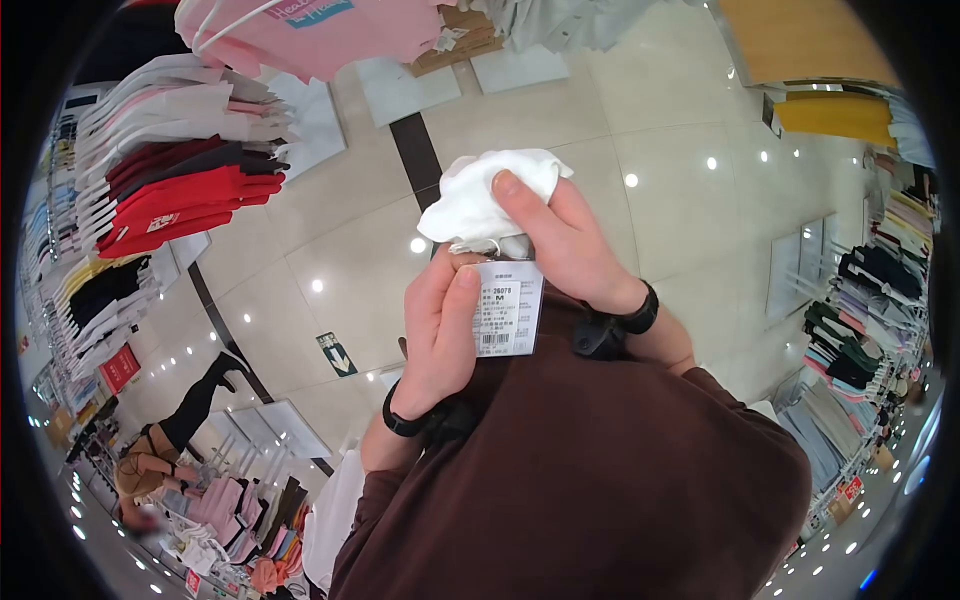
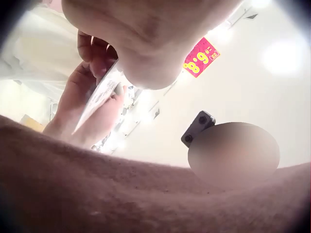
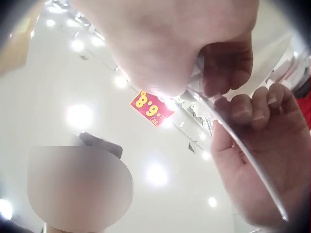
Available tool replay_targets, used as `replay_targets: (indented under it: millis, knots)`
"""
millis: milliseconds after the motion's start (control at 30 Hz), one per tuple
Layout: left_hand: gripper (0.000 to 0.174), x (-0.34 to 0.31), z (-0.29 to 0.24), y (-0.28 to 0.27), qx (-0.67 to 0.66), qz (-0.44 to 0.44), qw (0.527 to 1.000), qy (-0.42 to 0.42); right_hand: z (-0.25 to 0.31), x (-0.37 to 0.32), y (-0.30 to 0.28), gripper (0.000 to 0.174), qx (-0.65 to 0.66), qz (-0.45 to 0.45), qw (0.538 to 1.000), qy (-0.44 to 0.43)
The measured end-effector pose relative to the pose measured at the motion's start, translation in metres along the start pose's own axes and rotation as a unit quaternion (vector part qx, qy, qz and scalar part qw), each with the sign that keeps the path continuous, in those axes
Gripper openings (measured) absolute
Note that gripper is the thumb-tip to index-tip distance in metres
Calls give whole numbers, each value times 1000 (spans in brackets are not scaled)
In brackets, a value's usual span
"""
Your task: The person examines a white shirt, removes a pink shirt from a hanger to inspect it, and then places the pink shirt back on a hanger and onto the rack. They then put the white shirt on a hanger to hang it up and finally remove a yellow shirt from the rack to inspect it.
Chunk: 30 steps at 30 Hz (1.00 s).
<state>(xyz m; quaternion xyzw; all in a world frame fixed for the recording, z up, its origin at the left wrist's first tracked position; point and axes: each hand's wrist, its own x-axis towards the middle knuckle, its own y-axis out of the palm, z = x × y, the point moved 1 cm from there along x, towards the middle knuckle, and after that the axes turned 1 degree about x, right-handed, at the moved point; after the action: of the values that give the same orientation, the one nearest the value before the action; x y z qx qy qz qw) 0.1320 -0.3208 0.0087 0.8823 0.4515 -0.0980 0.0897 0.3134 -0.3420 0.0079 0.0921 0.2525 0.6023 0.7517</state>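
In the head view a bunched white cloth (image 1: 490, 195) is gripped by my right hand (image 1: 575, 245), its thumb lying on top and the fingers underneath. My left hand (image 1: 440, 325) pinches the upper left edge of a white printed tag (image 1: 508, 310), which hangs just below the cloth and shows a barcode and the letter M. The left wrist view shows the tag (image 2: 99, 97) nearly edge-on; in the right wrist view the tag (image 3: 252, 160) is a thin curved edge beside the curled fingers of my left hand (image 3: 272, 155).
Racks of red shirts (image 1: 190, 205) and white clothes stand at the left, with more hung clothes (image 1: 860, 300) at the right. A pink shirt (image 1: 330, 35) hangs at the top. At the lower left a person (image 1: 150, 465) is among the racks. Tiled floor (image 1: 340, 240) lies below.
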Motion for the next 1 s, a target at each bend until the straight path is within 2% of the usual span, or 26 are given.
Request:
replay_targets:
  millis: [33, 133, 300, 400, 467, 500, 567, 667, 700, 767, 800, 867, 1000]
  knots:
    - [30, 0, -3, -1, -31, 15, 999, -3, -1, 1, -1, 39, 34, 10, 998, 51]
    - [30, -1, -7, 0, -73, 34, 997, -8, 1, 0, 4, 38, 93, -11, 991, 92]
    - [32, 2, -17, 11, -90, 21, 995, -25, 4, 2, 0, 38, 116, 11, 989, 90]
    - [31, 7, -19, 10, -16, -18, 1000, -7, 4, 5, -2, 39, 109, 7, 990, 94]
    - [29, 10, -5, 5, 95, -45, 993, 44, 4, 7, -3, 39, 101, -3, 990, 95]
    - [29, 13, -1, 4, 95, -44, 994, 44, 4, 9, -2, 39, 103, -7, 991, 82]
    - [30, 17, -1, 4, 172, -84, 974, 121, 5, 12, 0, 39, 105, -12, 992, 69]
    - [31, 21, -5, 6, 203, -103, 962, 149, 8, 13, 0, 39, 98, -27, 993, 59]
    - [31, 21, -8, 7, 204, -102, 962, 149, 8, 16, 1, 40, 70, -27, 997, 30]
    - [34, 20, -12, 9, 118, -75, 986, 88, 7, 17, 2, 40, 45, -25, 999, 3]
    - [34, 20, -13, 9, 118, -75, 986, 88, 8, 18, 2, 41, 31, -28, 999, -8]
    - [36, 22, -13, 10, 0, -50, 999, 10, 6, 19, 2, 41, 19, -29, 999, -18]
    - [33, 25, -11, 10, -93, -32, 994, -44, 0, 23, 4, 39, 30, -28, 998, -57]
